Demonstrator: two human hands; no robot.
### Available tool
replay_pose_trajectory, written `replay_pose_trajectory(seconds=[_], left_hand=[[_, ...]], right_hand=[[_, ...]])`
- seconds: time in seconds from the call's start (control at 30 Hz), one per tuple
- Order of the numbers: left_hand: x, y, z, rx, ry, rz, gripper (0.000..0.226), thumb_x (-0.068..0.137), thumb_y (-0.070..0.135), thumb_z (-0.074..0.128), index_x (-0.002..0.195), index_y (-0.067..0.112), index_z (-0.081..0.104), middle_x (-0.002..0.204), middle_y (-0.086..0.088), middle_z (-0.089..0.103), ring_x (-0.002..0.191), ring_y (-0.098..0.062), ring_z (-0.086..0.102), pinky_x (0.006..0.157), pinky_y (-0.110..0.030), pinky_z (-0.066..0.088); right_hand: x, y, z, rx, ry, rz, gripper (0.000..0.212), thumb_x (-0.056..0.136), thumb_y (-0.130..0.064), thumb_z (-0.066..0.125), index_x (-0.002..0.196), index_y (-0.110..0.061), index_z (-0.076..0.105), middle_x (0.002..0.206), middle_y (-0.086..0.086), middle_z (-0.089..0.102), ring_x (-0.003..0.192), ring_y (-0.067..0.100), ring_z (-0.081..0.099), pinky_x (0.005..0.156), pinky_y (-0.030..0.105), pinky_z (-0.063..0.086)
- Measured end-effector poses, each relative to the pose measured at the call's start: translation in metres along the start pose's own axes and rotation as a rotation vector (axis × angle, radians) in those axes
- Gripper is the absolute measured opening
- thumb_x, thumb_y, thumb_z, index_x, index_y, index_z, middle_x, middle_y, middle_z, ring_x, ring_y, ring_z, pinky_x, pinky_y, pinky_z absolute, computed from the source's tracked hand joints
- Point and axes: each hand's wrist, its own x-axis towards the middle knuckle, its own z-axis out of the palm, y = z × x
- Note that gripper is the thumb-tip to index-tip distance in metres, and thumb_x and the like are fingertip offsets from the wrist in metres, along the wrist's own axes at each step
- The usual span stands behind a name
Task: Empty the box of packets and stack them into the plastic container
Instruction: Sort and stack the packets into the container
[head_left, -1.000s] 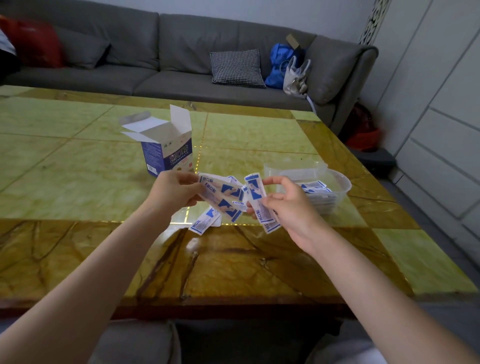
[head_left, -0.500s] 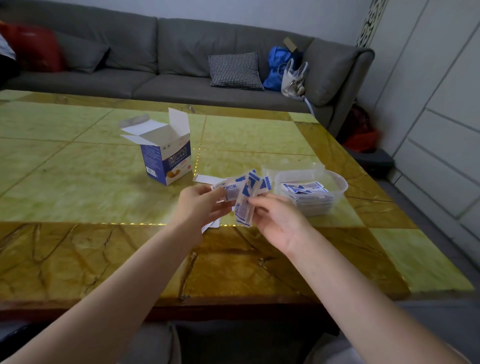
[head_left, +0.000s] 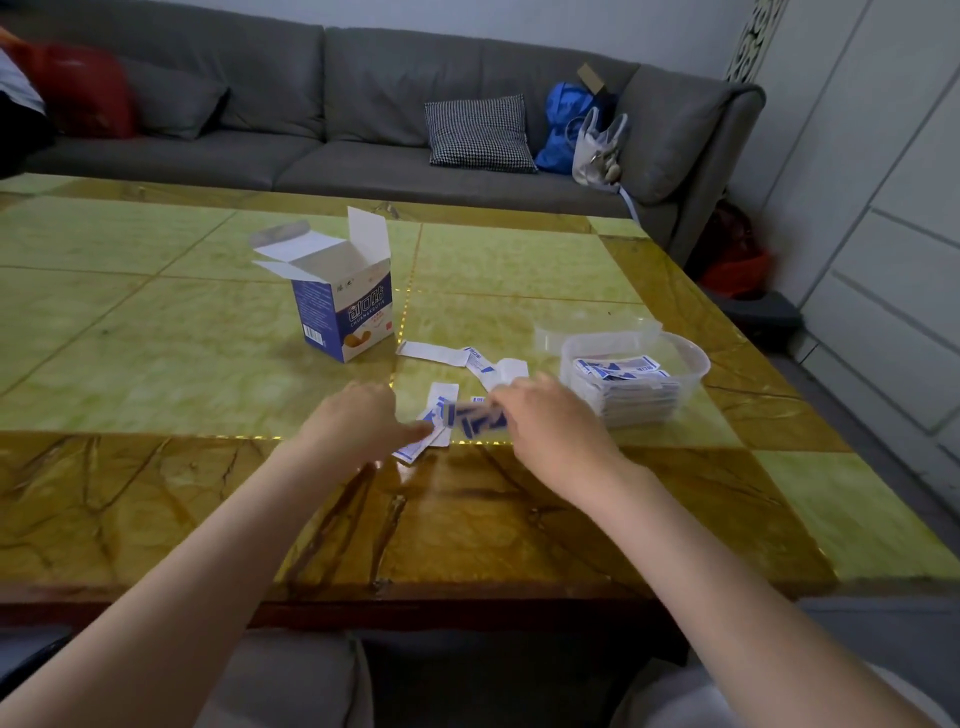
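An open blue-and-white box (head_left: 343, 306) stands upright on the table, flaps up. To its right a clear plastic container (head_left: 693, 364) holds a stack of packets (head_left: 623, 387). Several white-and-blue packets (head_left: 467, 358) lie loose on the table between box and container. My right hand (head_left: 550, 421) holds a blurred bunch of packets (head_left: 475, 418) low over the table. My left hand (head_left: 358, 423) is just left of that bunch, its fingertips touching packets (head_left: 423, 447) lying on the table; motion blur hides its grip.
The table (head_left: 156, 338) has a glossy green and brown stone top; its near edge runs in front of my arms. A clear lid (head_left: 597, 327) lies behind the container. A grey sofa (head_left: 311, 114) with a checked cushion and bags stands beyond the table.
Both hands have dropped from mid-air down to the table top. The fanned packets in my left hand are now down on the table; my right hand still holds a bunch.
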Motion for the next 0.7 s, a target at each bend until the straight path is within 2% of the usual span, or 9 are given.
replay_pose_trajectory(seconds=[0.1,0.17,0.27,0.33,0.4,0.47,0.57,0.63,0.7], left_hand=[[0.003,0.008,0.013,0.068,0.047,0.032,0.054,0.085,0.051,0.052,0.114,0.006,0.052,0.116,-0.011,0.053,0.109,-0.026,0.051,0.086,-0.032,0.044],[0.005,0.012,0.016,0.051,0.076,0.045,0.051,0.085,0.044,0.057,0.119,0.007,0.049,0.12,-0.011,0.052,0.111,-0.025,0.051,0.088,-0.032,0.044],[0.008,0.018,0.012,-0.054,0.033,0.045,0.037,0.084,0.033,0.062,0.109,0.007,0.055,0.112,-0.008,0.06,0.097,-0.021,0.056,0.075,-0.028,0.045],[0.006,0.019,0.007,-0.176,0.009,0.027,0.028,0.084,0.027,0.063,0.102,0.006,0.06,0.102,-0.007,0.064,0.084,-0.019,0.056,0.068,-0.026,0.044],[0.006,0.015,0.002,-0.347,0.044,0.037,0.015,0.084,0.022,0.063,0.089,0.008,0.063,0.089,-0.007,0.065,0.074,-0.017,0.057,0.062,-0.023,0.045],[0.005,0.013,-0.001,-0.612,0.08,0.068,0.012,0.082,0.018,0.066,0.075,0.011,0.059,0.077,-0.005,0.063,0.063,-0.014,0.057,0.058,-0.021,0.047],[-0.002,0.021,-0.002,-0.886,-0.006,0.165,0.009,0.077,0.012,0.07,0.075,0.009,0.062,0.073,-0.004,0.064,0.064,-0.014,0.059,0.066,-0.027,0.053],[-0.006,0.027,-0.001,-0.819,-0.037,0.264,0.01,0.075,0.007,0.07,0.082,0.014,0.067,0.075,0.0,0.066,0.069,-0.013,0.061,0.074,-0.03,0.052],[-0.007,0.029,0.001,-0.77,-0.068,0.316,0.02,0.074,0.007,0.072,0.087,0.021,0.066,0.083,0.002,0.067,0.077,-0.011,0.063,0.08,-0.031,0.052]], right_hand=[[-0.007,0.001,0.023,0.003,-0.091,-0.059,0.032,0.092,0.001,0.04,0.117,-0.012,0.054,0.11,0.004,0.054,0.107,0.022,0.048,0.074,0.029,0.039],[-0.007,0.004,0.027,0.075,-0.082,-0.049,0.032,0.093,-0.002,0.042,0.12,-0.012,0.054,0.111,0.004,0.053,0.106,0.021,0.049,0.081,0.03,0.044],[-0.006,0.006,0.026,0.268,-0.013,0.057,0.027,0.093,-0.004,0.045,0.115,-0.01,0.058,0.109,0.005,0.059,0.102,0.021,0.055,0.084,0.033,0.048],[-0.004,0.005,0.021,0.446,0.06,0.208,0.019,0.091,-0.005,0.049,0.106,-0.009,0.06,0.1,0.004,0.064,0.095,0.021,0.06,0.077,0.025,0.049],[-0.003,0.003,0.013,0.742,0.062,0.417,0.013,0.091,-0.009,0.052,0.101,-0.008,0.06,0.094,0.004,0.064,0.091,0.021,0.062,0.075,0.025,0.048],[-0.003,0.002,0.006,1.169,-0.038,0.584,0.012,0.093,-0.009,0.052,0.102,-0.008,0.059,0.096,0.007,0.065,0.091,0.022,0.062,0.081,0.034,0.05],[-0.006,0.0,-0.003,1.672,-0.231,0.657,0.012,0.093,-0.002,0.048,0.097,-0.007,0.058,0.09,0.008,0.064,0.082,0.02,0.061,0.07,0.032,0.053],[-0.007,-0.002,-0.004,1.66,-0.226,0.661,0.012,0.093,-0.003,0.049,0.098,-0.007,0.059,0.093,0.009,0.065,0.087,0.023,0.062,0.073,0.035,0.054],[-0.006,-0.003,-0.005,1.363,-0.099,0.631,0.011,0.092,-0.007,0.052,0.1,-0.008,0.06,0.098,0.009,0.067,0.093,0.023,0.062,0.08,0.036,0.052]])
